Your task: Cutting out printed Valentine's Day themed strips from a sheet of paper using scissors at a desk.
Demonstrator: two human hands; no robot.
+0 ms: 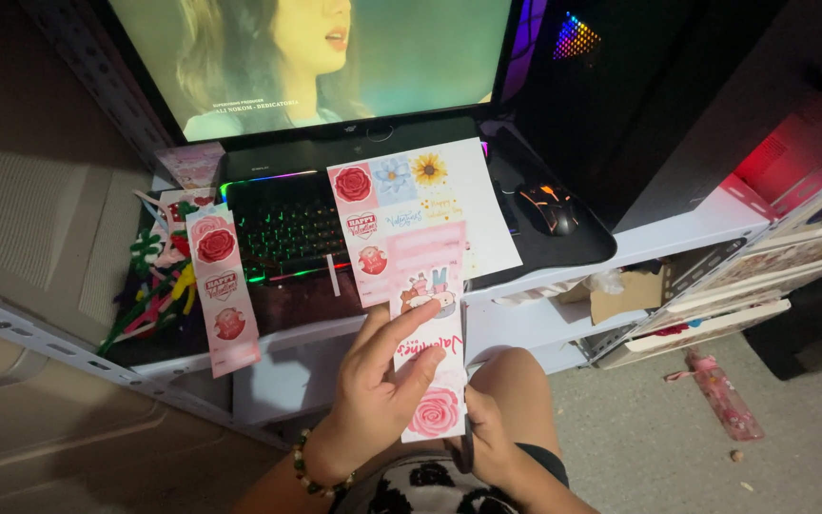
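My left hand (pixel 378 381) grips a long narrow paper strip (pixel 432 357) printed with a pink rose, red script and small cartoon figures, thumb across its middle. My right hand (pixel 487 433) is below the strip's lower right edge, holding something dark and thin against it; most of that hand is hidden. The strip's upper end overlaps a white printed sheet (pixel 420 214) with roses, flowers and labels, which lies on a backlit keyboard (pixel 283 228).
A second rose strip (pixel 223 290) lies at the desk's left front edge beside colourful pipe cleaners (pixel 154 286). A monitor (pixel 325 57) plays video behind. A mouse (pixel 549 207) sits at right. Stacked printed boards (pixel 763 276) and a pink pouch (pixel 720 395) are at right.
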